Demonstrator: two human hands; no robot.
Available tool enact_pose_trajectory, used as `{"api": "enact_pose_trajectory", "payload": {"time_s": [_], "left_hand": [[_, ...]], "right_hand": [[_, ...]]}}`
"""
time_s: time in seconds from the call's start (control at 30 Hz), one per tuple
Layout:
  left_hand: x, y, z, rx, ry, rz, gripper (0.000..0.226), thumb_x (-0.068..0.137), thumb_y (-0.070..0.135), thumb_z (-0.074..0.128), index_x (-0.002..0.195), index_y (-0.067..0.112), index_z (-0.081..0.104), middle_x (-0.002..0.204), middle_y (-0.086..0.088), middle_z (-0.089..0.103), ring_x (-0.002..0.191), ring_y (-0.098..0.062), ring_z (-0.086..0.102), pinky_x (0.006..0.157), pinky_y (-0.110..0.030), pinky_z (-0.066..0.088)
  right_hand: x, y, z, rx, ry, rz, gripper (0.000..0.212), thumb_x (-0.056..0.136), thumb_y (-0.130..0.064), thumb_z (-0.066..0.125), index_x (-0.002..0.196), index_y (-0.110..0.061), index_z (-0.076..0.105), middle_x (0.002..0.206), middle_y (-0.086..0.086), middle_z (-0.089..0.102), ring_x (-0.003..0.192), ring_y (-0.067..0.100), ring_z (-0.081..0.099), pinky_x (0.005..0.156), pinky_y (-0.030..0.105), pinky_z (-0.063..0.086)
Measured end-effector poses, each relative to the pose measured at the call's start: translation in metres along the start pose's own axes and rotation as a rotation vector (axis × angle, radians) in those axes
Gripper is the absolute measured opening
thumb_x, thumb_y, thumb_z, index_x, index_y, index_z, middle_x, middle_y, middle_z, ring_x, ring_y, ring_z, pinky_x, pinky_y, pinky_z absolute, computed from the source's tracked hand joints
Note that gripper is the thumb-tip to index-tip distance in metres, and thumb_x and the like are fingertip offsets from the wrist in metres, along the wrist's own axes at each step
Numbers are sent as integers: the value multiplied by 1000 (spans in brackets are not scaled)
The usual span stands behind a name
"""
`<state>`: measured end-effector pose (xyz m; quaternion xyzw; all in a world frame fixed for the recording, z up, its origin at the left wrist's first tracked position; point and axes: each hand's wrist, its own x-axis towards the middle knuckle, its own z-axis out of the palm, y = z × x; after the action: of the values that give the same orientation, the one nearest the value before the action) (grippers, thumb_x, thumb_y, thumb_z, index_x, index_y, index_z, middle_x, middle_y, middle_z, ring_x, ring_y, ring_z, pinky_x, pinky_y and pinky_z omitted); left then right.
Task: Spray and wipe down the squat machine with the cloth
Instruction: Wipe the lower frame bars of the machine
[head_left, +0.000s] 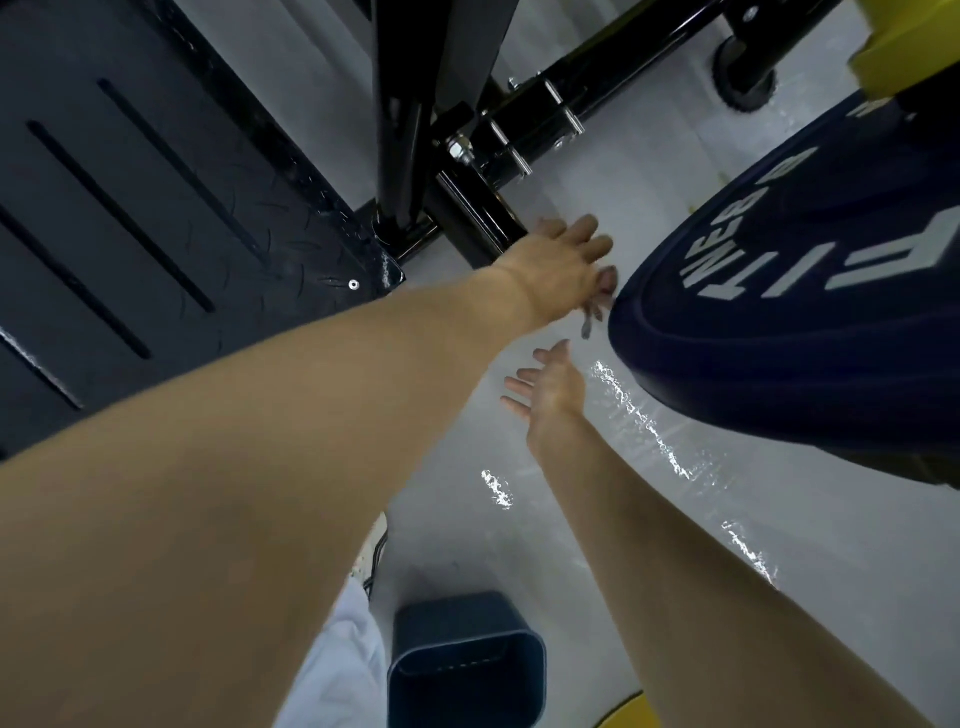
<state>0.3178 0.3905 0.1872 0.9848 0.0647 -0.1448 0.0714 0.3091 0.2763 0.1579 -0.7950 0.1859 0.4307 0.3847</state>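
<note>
Down by the base of the squat machine (467, 156), from the head view, both my arms reach toward the floor. My left grip (561, 265) has its fingers stretched out right at the rim of the blue weight plate (779, 312). Something small and greyish hangs at the fingertips. Can't tell what it is, or whether I'm pinching it. My right grip (548, 389) is just below, spread and holding nothing.

Progress-wise, I'd say not far along. No cloth and no spray bottle anywhere in view, so I can't tell where either is. The footplate (156, 208) and the black frame don't look obviously wiped. The pale floor (779, 519) has shiny streaks, but that could be wet or just glare. So pretty much all the spraying and wiping looks left to do.

Writing: the plate has big white letters, upside down from where I stand. I can make out what look like a T and an I. The smaller line beside them is too skewed to read. A dark blue bin (467, 660) sits near my feet, no label visible.
</note>
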Motion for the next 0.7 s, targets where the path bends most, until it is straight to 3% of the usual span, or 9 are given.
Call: {"api": "enact_pose_trajectory", "payload": {"time_s": [0.1,0.2,0.33,0.4,0.5,0.6,0.63,0.7], "left_hand": [[-19,4,21,219,-135,80,35,97,30,43,123,15,60,143,-7,40,142,-33,14,119,-48,-2],[-54,8,43,401,-173,231,33,97,24,42,123,16,61,137,-9,51,145,-35,10,117,-50,-10],[-119,23,68,600,-413,453,42,100,38,37,140,25,43,142,-10,46,144,-38,13,113,-51,-14],[-130,29,73,706,-473,480,39,101,35,37,138,26,45,142,-12,46,141,-42,18,113,-52,-12],[-98,23,70,638,-306,326,39,102,38,35,133,24,53,138,-10,52,142,-41,20,112,-54,-15],[-66,11,61,471,-88,194,39,99,30,42,133,16,53,148,-12,39,146,-34,10,114,-48,-13],[-66,8,60,434,-18,154,41,97,28,44,135,13,51,151,-12,33,146,-33,8,117,-48,-8],[-79,6,63,338,119,70,49,95,23,46,140,6,42,154,-13,25,146,-35,9,120,-47,6]], "right_hand": [[-1,-4,-1,-10,8,-24,49,102,-41,24,126,-10,53,119,15,56,98,26,62,70,35,52],[-1,0,2,-24,13,-52,48,103,-42,24,128,-11,50,107,9,60,95,26,62,68,34,52],[-1,13,4,-161,57,-127,51,102,-40,26,130,-5,51,114,10,56,107,26,56,98,46,46],[-2,17,5,-170,50,-129,50,103,-39,27,127,-4,53,115,12,56,112,27,55,103,47,42],[-3,18,7,-135,59,-119,48,103,-38,28,118,-3,56,114,13,60,112,30,57,102,48,43],[-5,18,6,-156,41,-141,46,104,-35,25,81,-14,58,85,2,60,102,27,59,100,46,44],[-8,19,5,-158,41,-156,46,104,-34,24,73,-19,55,79,-3,57,103,27,59,99,45,45],[-14,22,3,-213,26,-216,46,104,-32,24,77,-16,58,79,-5,55,104,28,59,94,42,47]]}}
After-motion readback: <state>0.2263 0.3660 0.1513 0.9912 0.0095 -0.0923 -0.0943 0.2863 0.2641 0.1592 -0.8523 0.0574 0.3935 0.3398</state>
